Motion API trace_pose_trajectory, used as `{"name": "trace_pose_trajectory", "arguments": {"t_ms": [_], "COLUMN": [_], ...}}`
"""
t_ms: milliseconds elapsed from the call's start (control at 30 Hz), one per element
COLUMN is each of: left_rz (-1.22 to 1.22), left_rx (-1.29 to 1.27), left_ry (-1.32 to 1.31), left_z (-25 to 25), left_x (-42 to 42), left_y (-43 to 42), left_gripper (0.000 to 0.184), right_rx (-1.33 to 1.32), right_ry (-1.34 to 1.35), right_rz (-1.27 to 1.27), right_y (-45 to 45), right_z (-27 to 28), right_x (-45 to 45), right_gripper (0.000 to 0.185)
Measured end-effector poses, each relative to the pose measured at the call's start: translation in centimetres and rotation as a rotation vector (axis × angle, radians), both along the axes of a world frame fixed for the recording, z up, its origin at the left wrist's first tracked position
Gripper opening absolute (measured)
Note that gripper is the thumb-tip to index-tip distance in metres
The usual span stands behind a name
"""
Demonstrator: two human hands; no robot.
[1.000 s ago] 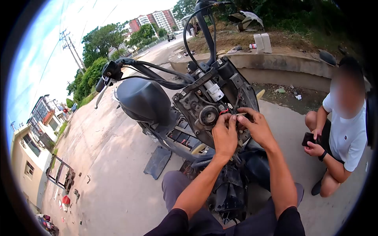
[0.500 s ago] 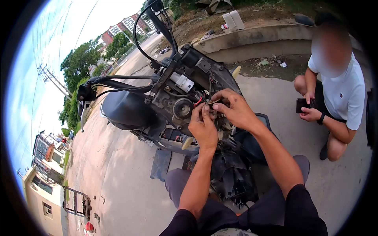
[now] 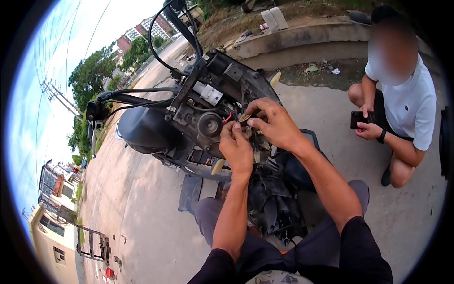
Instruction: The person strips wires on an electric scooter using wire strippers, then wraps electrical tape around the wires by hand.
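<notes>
In front of me stands a partly stripped scooter (image 3: 187,120), its front wiring and frame exposed. My right hand (image 3: 276,125) pinches a small yellowish-brown piece (image 3: 244,118) between thumb and fingers; its kind is too small to tell. Just below it, my left hand (image 3: 236,149) has its thumb and fingertips pressed together by a red wire (image 3: 228,117). What those fingertips hold is hidden. Left of my hands sits a round black horn (image 3: 209,124), with a white cylindrical part (image 3: 208,93) above it.
A person in a white shirt (image 3: 409,102) crouches at right, holding a phone (image 3: 358,119). The black seat (image 3: 146,131) lies beyond the handlebar. Dark panels (image 3: 190,193) rest on the concrete, and a low concrete kerb (image 3: 302,40) runs behind.
The view has shifted slightly, moving the scooter leftward in the picture. The yellowish-brown piece at my right fingertips now shows more plainly. Both hands stay close together at the wiring.
</notes>
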State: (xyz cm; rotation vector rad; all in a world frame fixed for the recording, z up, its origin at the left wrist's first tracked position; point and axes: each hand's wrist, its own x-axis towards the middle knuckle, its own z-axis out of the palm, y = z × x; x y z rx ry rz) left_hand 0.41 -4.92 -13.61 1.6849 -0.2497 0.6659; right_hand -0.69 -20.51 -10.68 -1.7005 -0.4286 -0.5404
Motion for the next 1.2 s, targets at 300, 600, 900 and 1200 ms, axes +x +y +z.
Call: {"name": "trace_pose_trajectory", "arguments": {"t_ms": [300,600,900,1200], "left_rz": [-0.123,-0.192,-0.187,-0.11], "left_rx": [-0.329,-0.243,0.036,0.409], "left_ry": [0.024,-0.113,-0.098,-0.305], "left_z": [0.7,0.0,1.0,2.1], "left_x": [-0.9,-3.0,-3.5,-2.3], "left_y": [-1.3,-1.7,-0.7,1.0], "left_gripper": [0.021,0.032,0.039,0.04], "right_rx": [-0.039,0.059,0.024,-0.061], "right_ry": [-0.281,-0.286,-0.372,-0.444], "right_rz": [-0.189,-0.19,-0.262,-0.402], "right_y": [1.7,2.3,2.8,2.9], "right_z": [0.4,-0.5,-1.0,-0.4], "right_x": [-1.4,-0.4,-0.3,-0.3], "right_gripper": [0.018,0.024,0.035,0.023]}}
